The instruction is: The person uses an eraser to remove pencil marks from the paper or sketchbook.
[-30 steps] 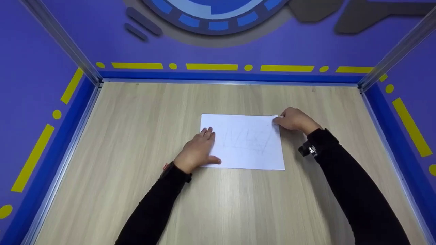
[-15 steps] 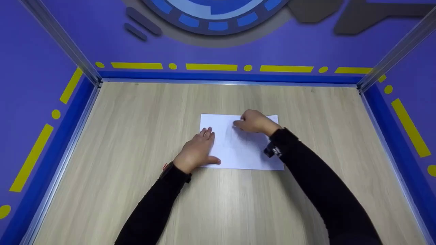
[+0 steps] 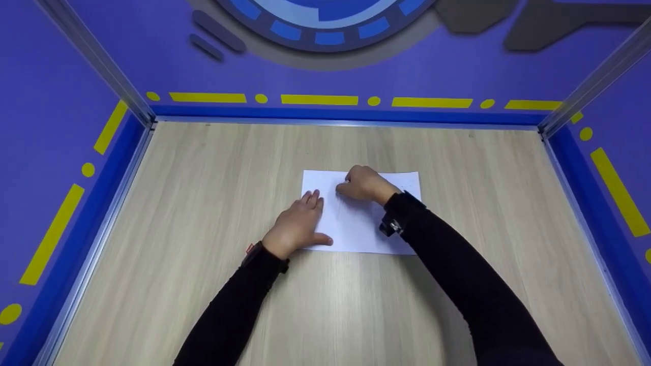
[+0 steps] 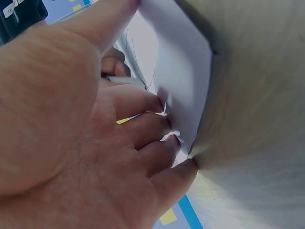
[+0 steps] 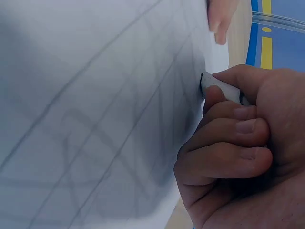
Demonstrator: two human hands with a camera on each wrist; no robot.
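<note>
A white sheet of paper (image 3: 374, 239) lies flat on the table, with faint grey pencil lines that show best in the right wrist view. My left hand (image 3: 295, 229) rests on the sheet's left side, fingers spread and thumb out near the lower edge. Over the upper middle of the paper, my right hand (image 3: 362, 184) pinches a small white eraser (image 5: 223, 89) between thumb and index finger, the other fingers curled. The eraser's tip is dark with smudges and is at the paper. From the head view the hand mostly hides it.
Bare wood-grain table (image 3: 218, 203) surrounds the sheet. Purple-blue panels with yellow marks stand at the back (image 3: 315, 76), left and right, with metal rails along their edges. A few tiny specks lie on the paper's upper right.
My right hand has moved left across the paper with the eraser, from the upper right corner to the upper middle, near the left hand. The left hand has stayed in place.
</note>
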